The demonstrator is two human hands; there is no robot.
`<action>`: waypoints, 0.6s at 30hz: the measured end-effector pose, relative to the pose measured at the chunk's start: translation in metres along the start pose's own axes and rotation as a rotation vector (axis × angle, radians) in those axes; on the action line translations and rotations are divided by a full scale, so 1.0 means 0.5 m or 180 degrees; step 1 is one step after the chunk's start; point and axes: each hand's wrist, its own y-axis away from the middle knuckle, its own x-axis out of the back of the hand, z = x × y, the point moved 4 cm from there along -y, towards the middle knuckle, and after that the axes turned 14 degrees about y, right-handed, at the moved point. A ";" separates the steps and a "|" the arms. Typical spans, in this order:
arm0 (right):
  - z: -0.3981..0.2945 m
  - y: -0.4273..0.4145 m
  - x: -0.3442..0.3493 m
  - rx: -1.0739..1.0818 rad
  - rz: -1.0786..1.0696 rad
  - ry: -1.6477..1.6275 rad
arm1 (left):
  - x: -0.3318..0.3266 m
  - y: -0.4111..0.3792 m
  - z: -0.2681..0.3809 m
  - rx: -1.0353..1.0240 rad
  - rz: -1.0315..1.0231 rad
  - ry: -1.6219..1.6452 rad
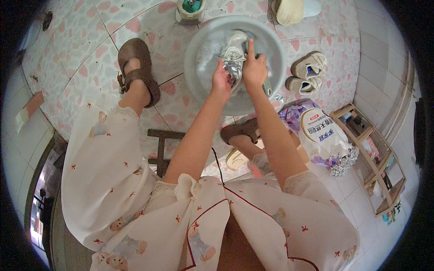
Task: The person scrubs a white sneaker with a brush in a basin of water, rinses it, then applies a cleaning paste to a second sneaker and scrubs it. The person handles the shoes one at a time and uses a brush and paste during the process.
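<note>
A large pale grey plastic basin stands on the tiled floor before me, with cloudy liquid in it. Inside it, a white and grey lace-up sneaker is tilted with its toe away from me. My left hand grips the sneaker at its heel and ankle opening. Along the sneaker's right side, my right hand is closed around a brush with a greenish handle, its index finger stretched forward. The hand and the sneaker hide the brush's bristles.
Another shoe stands beyond the basin, and pale footwear lies at the upper right. White shoes sit right of the basin. Nearer are a printed detergent bag, a wooden rack and a dark frame.
</note>
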 end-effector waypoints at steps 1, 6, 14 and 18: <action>-0.002 0.001 -0.009 -0.0181 0.0005 0.0063 | -0.006 0.001 0.003 -0.0077 0.0032 0.0131; 0.065 0.014 -0.207 -0.1195 -0.0980 -0.1464 | 0.001 -0.010 -0.008 -0.0199 0.0122 0.0052; 0.039 0.086 -0.032 -0.0108 -0.0816 -0.3378 | -0.021 0.050 0.051 -0.0333 0.0014 -0.1335; 0.004 0.097 0.010 -0.0845 -0.1039 -0.2554 | -0.069 0.076 0.085 -0.0084 -0.0160 -0.2607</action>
